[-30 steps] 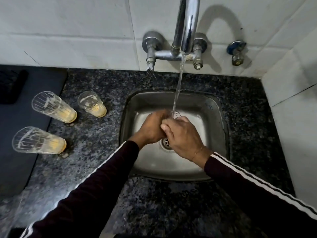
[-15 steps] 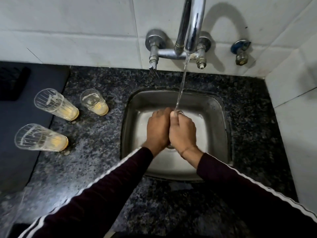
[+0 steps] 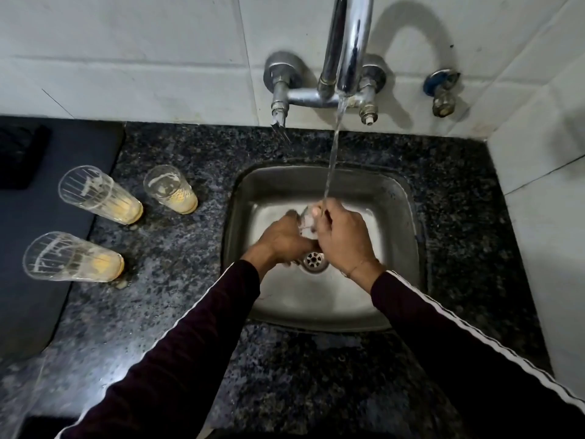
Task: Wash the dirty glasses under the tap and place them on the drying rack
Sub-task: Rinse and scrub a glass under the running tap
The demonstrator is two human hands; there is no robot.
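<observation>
Over the steel sink (image 3: 395,198), both hands hold a clear glass (image 3: 306,220) under the stream from the tap (image 3: 348,52). My left hand (image 3: 281,240) grips the glass from the left. My right hand (image 3: 343,239) grips it from the right, with fingers at its rim where the water lands. Most of the glass is hidden between the hands. Three dirty glasses with yellowish residue stand on the granite counter to the left: one far left (image 3: 98,194), one nearer the sink (image 3: 171,193), one closer to me (image 3: 72,258).
A dark mat (image 3: 38,248) lies along the counter's left side, under the edges of two glasses. White tiled walls close the back and right. A second valve (image 3: 441,90) sits on the wall right of the tap. The drain (image 3: 313,259) shows below the hands.
My hands have parted a little and turned, so the glass now shows between them. The water keeps running and the three glasses on the counter have not moved.
</observation>
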